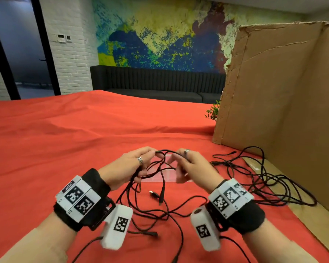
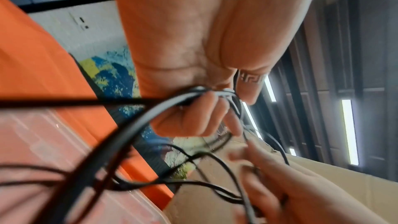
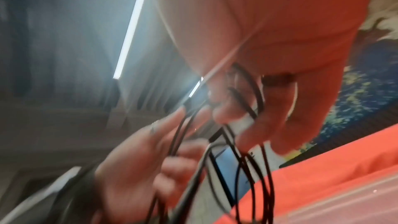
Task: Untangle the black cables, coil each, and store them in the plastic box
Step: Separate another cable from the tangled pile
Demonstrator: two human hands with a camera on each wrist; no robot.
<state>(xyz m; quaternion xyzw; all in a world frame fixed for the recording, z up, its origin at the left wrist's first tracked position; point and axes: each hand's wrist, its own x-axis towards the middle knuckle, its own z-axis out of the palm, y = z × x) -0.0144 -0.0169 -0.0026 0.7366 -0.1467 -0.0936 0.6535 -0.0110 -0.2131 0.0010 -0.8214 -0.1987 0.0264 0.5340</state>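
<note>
Nearest: 2 forearms with black wrist straps carrying white blocks printed with black-and-white square markers [image 1: 78, 198].

Left hand [image 1: 128, 165]: raised over the table, fingers curled round a bundle of thin black cables [image 1: 160, 184] (a patterned silver ring [image 1: 140, 160] on 1 finger). In the left wrist view the curled fingers [image 2: 189, 117] close on several strands that fan out below the palm.

Right hand [image 1: 193, 168]: raised opposite the left, near it but apart, fingers bent and pinching the same black strand that arches between the 2 hands; a ring shows on 1 finger. The right wrist view is blurred, yet loops can be seen running through the bent fingers [image 3: 247, 125].

Cables, held part: strands drop from both hands to the red cloth-covered table [image 1: 65, 149], ending in a loose tangle between the wrists, with a plug end [image 1: 154, 194] lying free.

Cables, second heap [image 1: 264, 181]: loose loops on the cloth to the right of the right hand, beside the cardboard.

Clear shallow plastic box [image 1: 160, 170]: on the cloth directly beneath and just beyond the hands, partly hidden by them; whether it holds anything cannot be told.

Tall brown corrugated cardboard panel [image 1: 277, 88]: standing upright at the table's right side.

Small green plant sprig [image 1: 213, 111]: at the panel's far left edge.

Farthest: dark ribbed sofa [image 1: 156, 82], multicoloured painted wall [image 1: 160, 38], white brick wall [image 1: 70, 54].
</note>
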